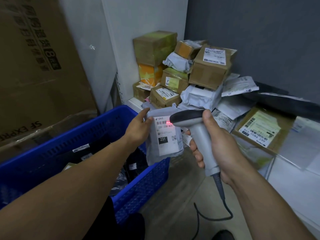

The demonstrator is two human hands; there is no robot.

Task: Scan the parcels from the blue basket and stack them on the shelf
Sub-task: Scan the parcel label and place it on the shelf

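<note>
Scanning step in hand. Left hand point(138, 126) grips grey parcel point(164, 137) by left edge, just above blue basket point(142, 184) far corner. Right hand point(214, 146) wrapped round scanner point(195, 130) handle, red beam on barcode. More bags inside basket. Next, probably: confirm read, carry parcel right of basket onto shelf point(290, 181) pile.
</note>
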